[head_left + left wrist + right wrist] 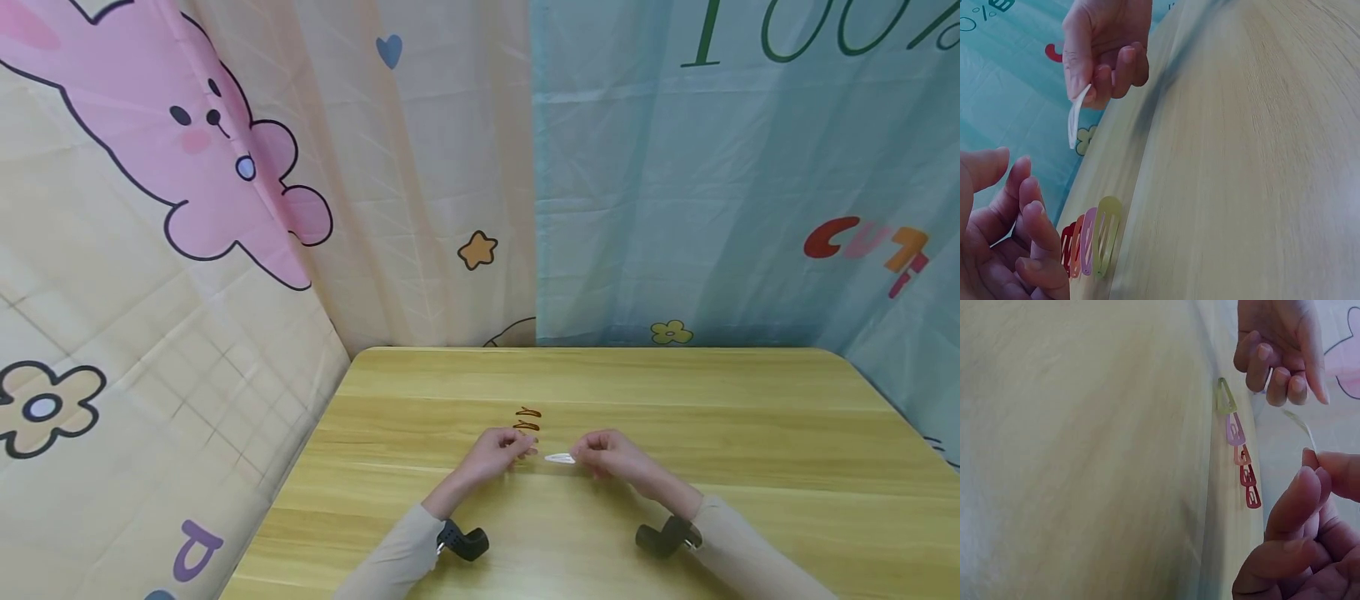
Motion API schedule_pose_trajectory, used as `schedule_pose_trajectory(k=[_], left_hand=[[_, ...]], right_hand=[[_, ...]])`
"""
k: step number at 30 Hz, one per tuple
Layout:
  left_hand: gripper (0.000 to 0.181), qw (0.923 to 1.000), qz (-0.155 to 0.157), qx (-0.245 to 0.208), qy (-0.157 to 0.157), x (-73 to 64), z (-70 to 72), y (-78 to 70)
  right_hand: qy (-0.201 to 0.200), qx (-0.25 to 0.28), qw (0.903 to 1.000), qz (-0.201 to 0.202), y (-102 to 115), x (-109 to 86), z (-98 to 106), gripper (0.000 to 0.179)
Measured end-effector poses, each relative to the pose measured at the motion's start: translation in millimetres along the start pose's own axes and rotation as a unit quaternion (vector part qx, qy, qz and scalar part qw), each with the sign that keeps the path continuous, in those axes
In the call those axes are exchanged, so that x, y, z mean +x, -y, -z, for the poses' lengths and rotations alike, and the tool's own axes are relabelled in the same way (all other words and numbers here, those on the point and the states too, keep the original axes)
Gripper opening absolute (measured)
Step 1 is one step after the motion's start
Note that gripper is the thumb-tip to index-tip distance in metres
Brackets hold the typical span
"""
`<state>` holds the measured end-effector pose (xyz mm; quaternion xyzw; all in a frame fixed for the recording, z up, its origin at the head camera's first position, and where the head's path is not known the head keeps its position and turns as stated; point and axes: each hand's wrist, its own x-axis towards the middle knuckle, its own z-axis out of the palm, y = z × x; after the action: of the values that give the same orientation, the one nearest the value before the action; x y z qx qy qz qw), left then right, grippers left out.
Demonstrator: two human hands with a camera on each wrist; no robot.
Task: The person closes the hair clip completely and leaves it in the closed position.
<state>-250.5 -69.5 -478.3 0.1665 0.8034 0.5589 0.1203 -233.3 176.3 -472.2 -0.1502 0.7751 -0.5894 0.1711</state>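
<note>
A white snap hair clip (559, 458) is pinched by one end between the thumb and forefinger of my right hand (611, 454). It hangs in the air, its free end toward my left hand (498, 454). That left hand holds nothing; its thumb stands apart from its loosely bent fingers, with a small gap to the white clip. Past it on the table lies a row of snap clips: a yellow-green clip (1226, 395), a pinkish-purple clip (1235, 429), an orange clip (1077, 244) and two dark red ones, the nearer a red clip (1247, 476). In the head view my left hand hides part of this row.
The wooden table (712, 400) spreads out around both hands. Printed curtains (450, 167) hang along its back and sides. Each wrist carries a black camera mount, such as the right wrist camera (666, 536).
</note>
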Motion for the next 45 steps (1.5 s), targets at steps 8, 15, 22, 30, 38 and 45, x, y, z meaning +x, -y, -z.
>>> schedule_pose_trajectory(k=[8, 15, 22, 30, 38, 45], left_hand=[[0.040, 0.9997, 0.008, -0.020, 0.010, 0.4, 3.4, 4.8], [0.044, 0.9992, 0.004, -0.035, 0.017, 0.2, 4.1, 6.9], [0.042, 0.9991, 0.006, -0.037, 0.018, -0.3, 2.7, 7.3], [0.039, 0.9988, 0.003, -0.047, 0.015, -8.8, 0.4, -8.1], [0.036, 0.9986, 0.005, -0.050, 0.015, -17.3, 1.5, -23.4], [0.036, 0.9988, 0.004, -0.047, 0.016, -16.2, 1.4, -20.5]], right_hand=[[-0.003, -0.026, 0.9997, -0.003, -8.4, 0.7, 1.9, 0.025], [-0.004, -0.045, 0.9989, -0.007, -13.9, 2.3, 3.4, 0.021], [-0.012, -0.069, 0.9974, -0.017, -12.8, 0.9, 1.6, 0.018], [-0.026, -0.087, 0.9955, -0.026, -13.2, 1.1, 0.4, 0.016], [-0.039, -0.108, 0.9929, -0.029, -19.5, 3.1, 0.8, 0.016], [-0.042, -0.117, 0.9918, -0.029, -21.2, 4.1, 1.5, 0.016]])
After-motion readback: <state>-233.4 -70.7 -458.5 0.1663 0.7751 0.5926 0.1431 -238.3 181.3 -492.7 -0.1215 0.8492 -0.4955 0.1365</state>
